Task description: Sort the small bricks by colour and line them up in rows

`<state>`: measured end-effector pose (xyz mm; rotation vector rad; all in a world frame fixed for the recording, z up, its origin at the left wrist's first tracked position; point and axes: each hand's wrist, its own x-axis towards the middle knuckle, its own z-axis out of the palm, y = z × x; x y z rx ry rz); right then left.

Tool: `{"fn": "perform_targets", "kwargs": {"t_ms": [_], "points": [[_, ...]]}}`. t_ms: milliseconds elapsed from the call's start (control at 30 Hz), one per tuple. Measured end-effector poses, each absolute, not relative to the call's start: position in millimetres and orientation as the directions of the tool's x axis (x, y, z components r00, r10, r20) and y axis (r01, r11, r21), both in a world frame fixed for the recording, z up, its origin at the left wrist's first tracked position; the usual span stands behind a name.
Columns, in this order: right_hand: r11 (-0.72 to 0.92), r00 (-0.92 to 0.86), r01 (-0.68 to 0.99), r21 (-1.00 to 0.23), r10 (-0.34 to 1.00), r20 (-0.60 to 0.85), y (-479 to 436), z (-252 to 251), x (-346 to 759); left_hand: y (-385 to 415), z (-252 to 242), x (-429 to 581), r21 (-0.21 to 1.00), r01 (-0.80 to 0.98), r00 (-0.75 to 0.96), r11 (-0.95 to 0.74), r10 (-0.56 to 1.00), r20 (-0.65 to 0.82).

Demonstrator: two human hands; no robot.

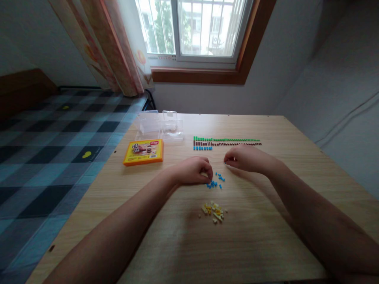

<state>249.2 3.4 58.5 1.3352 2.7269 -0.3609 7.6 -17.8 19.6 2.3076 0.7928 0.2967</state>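
Observation:
My left hand bends its fingers down at the edge of a loose pile of small blue building blocks. Its fingertips are closed together, and whatever lies between them is hidden. To the right, my right hand pinches a tiny blue block between thumb and fingers, close to the tabletop. Beyond the hands run neat rows of small blocks: a green row, a dark red row and a shorter blue row. Nearer me lies a heap of pale and yellow blocks.
A yellow-orange box with printed pictures lies at the left of the wooden table. Behind it stand clear plastic cases with raised lids. A bed with a checked cover adjoins the table's left side; a window is ahead.

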Motion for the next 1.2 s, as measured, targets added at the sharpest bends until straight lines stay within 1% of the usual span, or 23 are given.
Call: {"fn": "perform_targets", "kwargs": {"t_ms": [100,167,300,500,567,733,800,867,967,1033,1133,1200], "points": [[0.585,-0.616,0.787,-0.197,0.766,-0.185,9,50,248,-19,20,9,0.651,0.461,0.796,-0.603,0.605,-0.003],[0.587,-0.615,0.787,-0.189,0.769,-0.173,8,47,245,-20,20,11,0.634,0.468,0.796,-0.616,0.605,0.001],[0.615,-0.634,0.772,-0.161,0.763,-0.124,5,44,240,-20,17,12,0.604,0.469,0.801,-0.645,0.599,0.017],[0.649,-0.667,0.735,-0.198,0.744,-0.037,6,36,240,-19,13,11,0.614,0.443,0.803,-0.653,0.594,0.053],[0.655,-0.665,0.726,-0.212,0.746,0.028,8,30,242,-19,13,11,0.611,0.448,0.8,-0.652,0.597,0.05],[0.664,-0.599,0.713,-0.227,0.744,0.295,15,12,245,-19,13,11,0.616,0.439,0.804,-0.654,0.592,0.055],[0.682,-0.593,0.687,-0.252,0.726,0.348,17,8,246,-18,12,11,0.652,0.415,0.803,-0.635,0.593,0.066],[0.714,-0.614,0.631,-0.304,0.699,0.366,18,9,247,-17,11,10,0.721,0.387,0.781,-0.574,0.62,0.075],[0.751,-0.691,0.533,-0.389,0.652,0.313,17,19,248,-14,9,6,0.859,0.343,0.706,-0.379,0.708,0.031],[0.754,-0.761,0.492,-0.434,0.615,0.207,13,29,247,-12,10,3,0.925,0.298,0.656,-0.234,0.754,-0.021],[0.734,-0.847,0.457,-0.503,0.532,0.007,2,45,243,-9,12,-2,0.965,0.244,0.609,-0.097,0.79,-0.074],[0.719,-0.862,0.467,-0.514,0.499,-0.085,-6,52,238,-8,15,-4,0.973,0.227,0.587,-0.046,0.803,-0.099]]}}
